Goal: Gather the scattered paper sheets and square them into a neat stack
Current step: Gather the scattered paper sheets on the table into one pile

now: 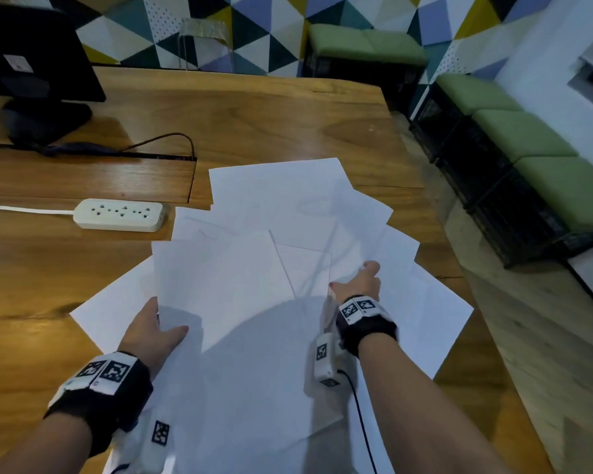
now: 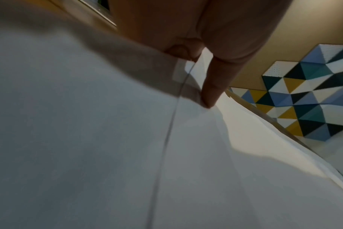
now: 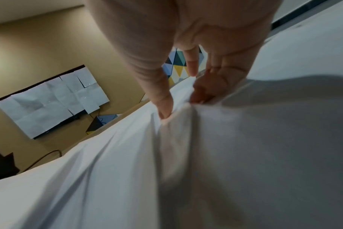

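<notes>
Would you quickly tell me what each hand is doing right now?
Left hand: grips the edge of a lifted paper sheet.
Right hand: pinches bunched paper sheets.

Soft indoor light falls from above, leaving a glare patch on the wooden surface [image 1: 370, 131] and a broad rounded shadow across the paper sheets [image 1: 254, 336]. The head view bends straight lines at its edges. Both wrist views are dim, smeared and out of focus up close.
</notes>
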Demonstrator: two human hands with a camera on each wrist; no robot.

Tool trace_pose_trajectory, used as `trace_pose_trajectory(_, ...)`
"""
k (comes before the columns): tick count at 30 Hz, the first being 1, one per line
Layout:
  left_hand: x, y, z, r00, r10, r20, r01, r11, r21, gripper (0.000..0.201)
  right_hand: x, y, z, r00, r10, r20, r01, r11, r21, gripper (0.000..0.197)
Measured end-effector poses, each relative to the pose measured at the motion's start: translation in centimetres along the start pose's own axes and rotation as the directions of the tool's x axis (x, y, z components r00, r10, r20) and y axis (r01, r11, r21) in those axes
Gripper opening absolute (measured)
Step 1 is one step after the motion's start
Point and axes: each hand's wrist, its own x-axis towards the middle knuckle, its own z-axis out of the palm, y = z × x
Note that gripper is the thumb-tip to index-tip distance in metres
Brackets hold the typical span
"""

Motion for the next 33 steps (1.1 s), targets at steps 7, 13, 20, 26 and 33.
trace_pose_trajectory(7,0.5,-0.2,-0.5,0.999,0.002,0.039,-0.001,0.999,-0.034,0.044,-0.3,1.7,-2.6,0.991,-0.015,0.134,0.026,0.996,-0.081,0.067)
trace_pose_trajectory(13,0.6,0.2,-0.6,0.993,0.033,0.111,-0.024,0.996,-0.085,0.045,-1.1,5.2,-4.9,0.95,-0.055,0.306,0.123,0.97,-0.208,0.064)
trace_pose_trajectory(20,1.2,1.0,0.2,0.988,0.041,0.147,-0.033,0.998,-0.06,0.06,-3.4,6.3,-3.1,0.737,-0.193,0.648,0.294,0.954,-0.051,0.079)
trace_pose_trajectory(26,0.5,1.8,1.0,0.99,0.03,0.138,-0.013,0.993,-0.12,0.044,-4.7,6.1,-4.2,0.927,-0.188,0.323,0.219,0.974,-0.06,0.058)
trace_pose_trajectory(33,0.7,1.7,1.8,0.982,0.072,0.175,-0.055,0.994,-0.098,0.045,-3.5,7.1,-6.0,0.995,0.098,0.002,-0.098,0.993,0.065,0.062)
